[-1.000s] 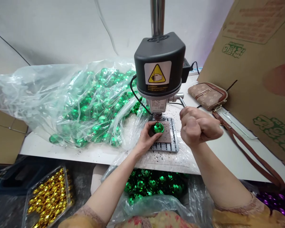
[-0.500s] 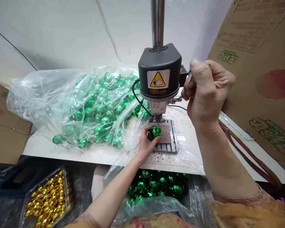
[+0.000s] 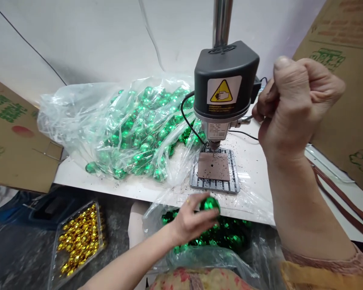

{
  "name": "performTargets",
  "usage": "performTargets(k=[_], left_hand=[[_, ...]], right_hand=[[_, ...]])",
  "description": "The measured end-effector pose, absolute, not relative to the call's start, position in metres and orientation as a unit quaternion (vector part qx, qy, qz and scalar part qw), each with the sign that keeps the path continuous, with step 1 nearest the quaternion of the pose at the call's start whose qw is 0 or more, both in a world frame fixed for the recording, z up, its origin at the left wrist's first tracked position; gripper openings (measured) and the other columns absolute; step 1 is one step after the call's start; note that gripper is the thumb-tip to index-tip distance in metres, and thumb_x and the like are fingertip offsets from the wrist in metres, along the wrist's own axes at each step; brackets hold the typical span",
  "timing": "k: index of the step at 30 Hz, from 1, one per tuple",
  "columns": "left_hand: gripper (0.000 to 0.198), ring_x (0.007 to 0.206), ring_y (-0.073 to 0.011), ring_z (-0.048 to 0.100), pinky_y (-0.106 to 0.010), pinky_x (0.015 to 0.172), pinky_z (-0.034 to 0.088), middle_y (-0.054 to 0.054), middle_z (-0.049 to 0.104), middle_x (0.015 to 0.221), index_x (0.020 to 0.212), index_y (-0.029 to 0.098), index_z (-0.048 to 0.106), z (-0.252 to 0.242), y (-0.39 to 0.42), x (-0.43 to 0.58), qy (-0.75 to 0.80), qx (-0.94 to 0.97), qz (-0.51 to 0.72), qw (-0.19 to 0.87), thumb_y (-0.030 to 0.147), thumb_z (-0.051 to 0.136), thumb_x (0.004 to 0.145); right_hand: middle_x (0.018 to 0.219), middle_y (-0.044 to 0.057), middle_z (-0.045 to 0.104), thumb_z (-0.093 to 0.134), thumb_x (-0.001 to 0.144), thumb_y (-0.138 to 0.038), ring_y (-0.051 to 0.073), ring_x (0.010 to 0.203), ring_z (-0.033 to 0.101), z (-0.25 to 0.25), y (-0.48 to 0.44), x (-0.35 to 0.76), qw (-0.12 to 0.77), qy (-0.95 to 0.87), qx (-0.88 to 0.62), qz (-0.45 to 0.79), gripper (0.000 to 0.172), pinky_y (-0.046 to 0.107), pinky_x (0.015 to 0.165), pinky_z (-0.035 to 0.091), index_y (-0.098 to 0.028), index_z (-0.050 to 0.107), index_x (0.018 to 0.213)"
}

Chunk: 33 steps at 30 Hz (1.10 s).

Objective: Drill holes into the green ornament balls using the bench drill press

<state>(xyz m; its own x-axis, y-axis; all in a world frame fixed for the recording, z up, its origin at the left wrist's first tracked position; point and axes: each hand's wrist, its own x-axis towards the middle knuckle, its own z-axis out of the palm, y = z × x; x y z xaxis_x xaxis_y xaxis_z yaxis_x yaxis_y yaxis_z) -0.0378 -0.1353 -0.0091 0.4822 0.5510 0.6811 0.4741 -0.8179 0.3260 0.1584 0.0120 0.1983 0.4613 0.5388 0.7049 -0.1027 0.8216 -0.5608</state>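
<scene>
My left hand (image 3: 190, 219) holds a shiny green faceted ball (image 3: 209, 204) between its fingers, slightly blurred, in front of the table's edge. Just beneath it are many like balls (image 3: 230, 237) in a clear plastic bag. My right hand (image 3: 299, 104) is closed in a fist at the feed lever (image 3: 245, 120) of a small black drill press (image 3: 225, 96); the grip end is hidden inside the fingers. Under the chuck (image 3: 214, 144), a brown board (image 3: 219, 172) with a small hole lies on the slotted metal base (image 3: 234, 183), strewn with dark shavings.
A large clear bag (image 3: 63, 108) of green balls lies on the white table (image 3: 105, 189), left of the press. Cardboard boxes stand at left (image 3: 21, 137) and right (image 3: 351, 100). Lower left is a clear tray (image 3: 53, 257) of gold balls. A brown strap (image 3: 341, 197) lies at right.
My left hand has drawn the green ball off the board, toward me and down past the table's edge. My right hand stays at the lever. The view has shifted left.
</scene>
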Motion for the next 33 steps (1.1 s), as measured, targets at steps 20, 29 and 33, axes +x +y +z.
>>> performTargets(k=[20,29,33], left_hand=[[0.032,0.130,-0.0395,0.052,-0.049,0.102,0.046,-0.021,0.063,0.124,0.103,0.012,0.070,0.044,0.047,-0.105,0.649,0.759,0.025,-0.045,-0.005,0.058,0.078],[0.046,0.084,-0.0218,0.070,-0.039,0.078,0.059,-0.009,0.068,0.109,0.142,0.024,0.050,0.065,0.013,-0.092,0.587,0.677,0.364,0.254,0.047,0.046,0.103],[0.052,0.083,-0.0232,0.072,-0.046,0.079,0.061,-0.010,0.072,0.108,0.135,0.025,0.055,0.063,-0.017,-0.066,0.430,0.519,0.508,0.536,0.061,0.053,0.097]], right_hand=[[0.043,-0.009,0.036,0.058,0.092,-0.015,0.002,0.035,0.031,0.196,0.010,0.158,0.819,-0.501,-0.227,0.161,0.042,0.022,0.036,0.019,-0.018,0.043,0.053],[0.043,-0.008,0.038,0.060,0.091,-0.019,0.002,0.037,0.031,0.195,0.009,0.158,0.818,-0.499,-0.237,0.163,0.042,0.024,0.039,0.021,-0.019,0.042,0.052],[0.043,-0.008,0.036,0.061,0.090,-0.018,0.002,0.037,0.031,0.196,0.012,0.157,0.828,-0.485,-0.227,0.168,0.043,0.024,0.039,0.020,-0.019,0.042,0.052]])
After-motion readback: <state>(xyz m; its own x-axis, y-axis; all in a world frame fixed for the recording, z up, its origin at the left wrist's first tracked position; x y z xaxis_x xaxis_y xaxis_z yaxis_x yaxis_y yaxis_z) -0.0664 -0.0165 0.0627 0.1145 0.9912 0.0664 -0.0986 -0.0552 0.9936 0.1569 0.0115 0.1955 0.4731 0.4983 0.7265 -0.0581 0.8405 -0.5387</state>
